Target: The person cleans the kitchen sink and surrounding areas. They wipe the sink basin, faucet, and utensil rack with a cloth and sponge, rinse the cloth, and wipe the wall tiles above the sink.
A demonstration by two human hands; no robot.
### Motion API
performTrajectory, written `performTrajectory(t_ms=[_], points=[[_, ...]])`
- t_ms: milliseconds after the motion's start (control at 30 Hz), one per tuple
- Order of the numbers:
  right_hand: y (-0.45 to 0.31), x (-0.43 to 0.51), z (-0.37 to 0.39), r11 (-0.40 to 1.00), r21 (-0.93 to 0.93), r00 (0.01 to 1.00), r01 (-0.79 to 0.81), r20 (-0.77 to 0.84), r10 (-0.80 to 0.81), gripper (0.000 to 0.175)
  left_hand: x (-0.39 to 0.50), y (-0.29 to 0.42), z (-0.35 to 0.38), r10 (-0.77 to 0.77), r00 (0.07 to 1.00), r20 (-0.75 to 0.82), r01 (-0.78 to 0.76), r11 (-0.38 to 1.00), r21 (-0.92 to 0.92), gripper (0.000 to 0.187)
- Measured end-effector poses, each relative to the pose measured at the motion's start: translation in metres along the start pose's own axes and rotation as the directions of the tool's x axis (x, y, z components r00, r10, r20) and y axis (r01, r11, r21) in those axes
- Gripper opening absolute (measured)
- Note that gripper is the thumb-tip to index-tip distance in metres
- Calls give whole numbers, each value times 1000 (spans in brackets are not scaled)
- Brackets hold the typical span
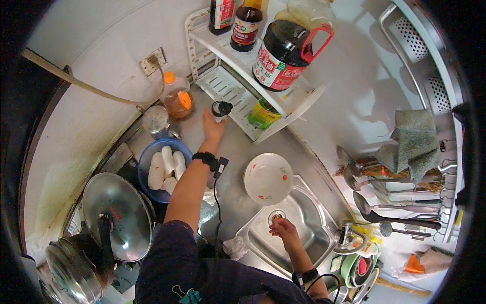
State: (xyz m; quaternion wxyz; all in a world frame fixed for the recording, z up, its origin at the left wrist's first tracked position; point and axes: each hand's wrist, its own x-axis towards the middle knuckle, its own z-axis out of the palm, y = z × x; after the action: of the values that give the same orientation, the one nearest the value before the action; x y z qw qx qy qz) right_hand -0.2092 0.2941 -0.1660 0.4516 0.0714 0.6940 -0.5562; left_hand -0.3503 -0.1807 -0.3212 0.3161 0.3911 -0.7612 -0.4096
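My left hand reaches forward on the steel counter and grips a small clear jar with a black lid, beside the white shelf rack. Over the stainless steel sink is my right hand, its fingers curled near the drain; whether it holds something small is unclear. A white floral bowl sits at the sink's far edge, between the hands. Left of my left forearm, a blue basin holds several white, log-shaped pieces, partly hidden by the arm.
A white two-tier rack carries sauce bottles, a large soy sauce jug and a green-yellow container. An orange-capped bottle and a metal-lidded glass pot stand at the back left. A lidded pan is at left; ladles hang at right, above the faucet.
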Motion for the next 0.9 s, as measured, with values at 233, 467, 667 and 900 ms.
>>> performTrajectory(t_ms=[233,467,667,900], points=[[-6,13,3,999,-31,999,20,47,-18,26,-73,58,-98,-587,788,-184,207,535,-819,67],[-7,15,6,999,-31,996,41,76,-39,25,-30,31,-136,-641,681,355,563,148,-813,54],[2,10,7,1000,-2,999,-20,49,20,23,-29,52,-124,-725,609,323,573,120,-811,50],[4,4,-3,1000,24,1000,-5,-3,5,25,10,49,-76,-682,731,38,542,545,-640,74]])
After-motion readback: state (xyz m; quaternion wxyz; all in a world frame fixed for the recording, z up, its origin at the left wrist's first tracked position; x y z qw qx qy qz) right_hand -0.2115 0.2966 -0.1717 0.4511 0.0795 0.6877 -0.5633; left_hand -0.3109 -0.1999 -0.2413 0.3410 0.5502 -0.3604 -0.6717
